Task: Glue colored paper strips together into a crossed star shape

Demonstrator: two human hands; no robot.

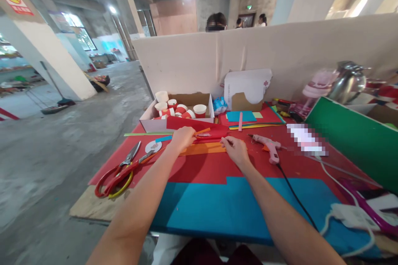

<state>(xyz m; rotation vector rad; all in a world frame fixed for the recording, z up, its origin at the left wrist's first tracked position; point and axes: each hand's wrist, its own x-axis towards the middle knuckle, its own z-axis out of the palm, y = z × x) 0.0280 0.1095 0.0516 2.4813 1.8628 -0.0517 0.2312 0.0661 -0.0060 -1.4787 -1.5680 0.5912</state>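
My left hand (182, 138) is curled, fingers closed on a folded piece of red paper (209, 133) lying across the red table cover (202, 167). My right hand (236, 150) pinches the right end of the same red paper, fingers together. An orange paper strip (203, 149) lies under and between both hands. Red-handled scissors (120, 174) lie to the left of my left hand, with a small roll of tape (153, 146) beside them. A pink glue gun (269, 145) rests just right of my right hand, its black cord (295, 194) trailing toward me.
A cardboard box (177, 109) of red and white paper cups stands at the back. Stacked coloured sheets (248, 119) and a white box (247, 85) lie behind. A green board (351, 140) and white cable (351, 215) sit right. A beige partition (280, 49) backs the table; people stand beyond it.
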